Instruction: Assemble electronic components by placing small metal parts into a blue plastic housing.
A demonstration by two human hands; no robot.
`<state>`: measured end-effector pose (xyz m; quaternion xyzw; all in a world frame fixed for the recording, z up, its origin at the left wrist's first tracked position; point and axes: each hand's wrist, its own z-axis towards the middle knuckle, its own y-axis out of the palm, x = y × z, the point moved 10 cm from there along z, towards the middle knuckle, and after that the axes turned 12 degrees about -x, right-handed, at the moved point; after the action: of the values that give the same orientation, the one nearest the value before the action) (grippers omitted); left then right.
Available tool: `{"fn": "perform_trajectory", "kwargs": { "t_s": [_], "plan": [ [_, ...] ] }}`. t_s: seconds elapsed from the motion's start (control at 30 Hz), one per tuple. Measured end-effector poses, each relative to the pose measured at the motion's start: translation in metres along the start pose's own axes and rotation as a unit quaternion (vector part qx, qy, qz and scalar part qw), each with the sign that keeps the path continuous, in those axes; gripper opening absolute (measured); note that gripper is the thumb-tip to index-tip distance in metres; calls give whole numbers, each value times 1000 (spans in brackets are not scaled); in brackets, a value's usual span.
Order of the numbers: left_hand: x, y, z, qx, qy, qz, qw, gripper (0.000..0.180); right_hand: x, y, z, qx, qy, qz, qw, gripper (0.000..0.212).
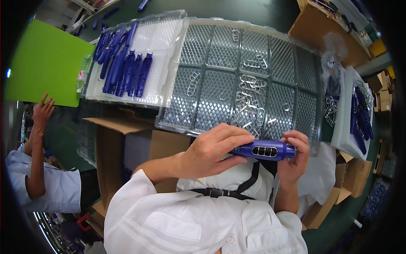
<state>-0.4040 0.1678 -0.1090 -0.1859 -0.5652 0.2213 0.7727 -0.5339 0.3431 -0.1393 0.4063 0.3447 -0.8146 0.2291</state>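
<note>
A blue rounded handle-shaped casing [247, 150] lies sideways in front of my chest. Set into its side is a silver-edged oval panel with dark segments. My left hand [209, 150] wraps around the casing's left end, thumb below and fingers on top. At the other end, my right hand [298, 154] closes around the narrower tip. Just beyond both hands sits a clear plastic tray [218, 82] divided into compartments. Small silver oval frames [251, 91] are heaped in its middle compartments, with a few scattered in others.
Long blue half-shells [122, 72] lie in a white-lined tray [156, 38] at the far left, beside a bottle [84, 72]. More blue parts [359, 118] fill a white bin at right. Open cardboard boxes [169, 146] stand below the table edge. Another person's hand [42, 112] touches a green board [46, 63].
</note>
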Motion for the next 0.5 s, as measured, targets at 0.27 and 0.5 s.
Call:
{"fn": "perform_trajectory", "kwargs": {
  "t_s": [0.27, 0.5],
  "plan": [
    [-116, -177, 121, 151, -104, 118, 976, 40, 21, -33, -18, 58, 90, -88, 990, 27],
    [-212, -317, 178, 283, -109, 218, 927, 61, 30, -40, -17, 56, 177, -98, 978, 21]
  ]
}}
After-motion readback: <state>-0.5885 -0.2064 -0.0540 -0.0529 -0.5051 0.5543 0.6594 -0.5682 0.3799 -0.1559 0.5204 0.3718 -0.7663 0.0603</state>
